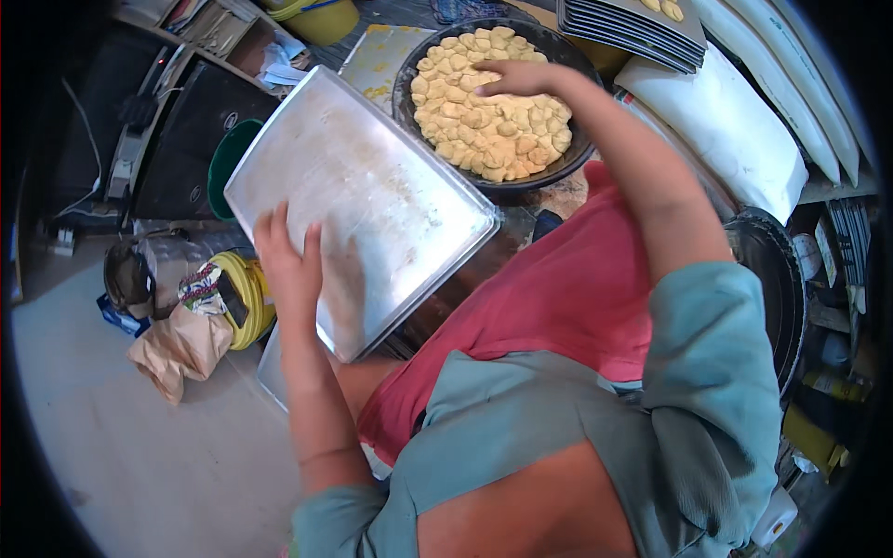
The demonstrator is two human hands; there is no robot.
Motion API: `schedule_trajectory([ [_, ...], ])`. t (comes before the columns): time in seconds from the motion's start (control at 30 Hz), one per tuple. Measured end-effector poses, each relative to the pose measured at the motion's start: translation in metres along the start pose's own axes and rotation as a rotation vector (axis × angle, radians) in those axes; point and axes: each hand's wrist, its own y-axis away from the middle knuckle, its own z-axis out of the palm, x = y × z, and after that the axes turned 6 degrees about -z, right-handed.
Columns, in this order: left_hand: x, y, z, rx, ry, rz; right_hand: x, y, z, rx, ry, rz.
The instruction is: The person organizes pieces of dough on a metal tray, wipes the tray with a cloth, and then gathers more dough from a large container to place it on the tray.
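A large dark round pan (405,93) holds many pale yellow dough pieces (491,139). My right hand (521,78) rests on or just over them, fingers apart and nothing visible held. A bare silver rectangular tray (344,158) lies tilted left of the pan. My left hand (288,256) is at its lower left, fingers spread and raised over or lightly touching the metal, with its reflection showing. Red cloth (530,279) covers my lap, below the pan and tray.
Stacked dark trays (628,33) and white sacks (707,130) are at upper right, a black pan (781,335) at my right. A green bucket (223,177), yellow bucket (242,316), paper bag (177,358) and cubby shelves (242,51) are on the left. A greasy sheet (377,56) lies behind the tray.
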Motion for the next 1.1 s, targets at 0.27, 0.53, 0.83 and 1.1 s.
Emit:
schedule_trajectory([
  [0.27,0.114,-0.217,0.199,-0.578,0.234,0.191,0.191,0.017,-0.005,-0.029,-0.131,0.297],
  [0.53,0.119,-0.290,0.390,-0.990,-0.174,0.066,0.345,-0.059,0.096,0.184,0.042,0.408],
  [0.83,0.057,-0.265,0.527,-0.864,-0.190,-0.363,0.266,-0.147,0.142,0.134,0.216,0.510],
  [1.1,0.069,-0.233,0.523,-0.839,-0.052,-0.499,0.260,-0.107,0.126,0.151,-0.180,0.257],
])
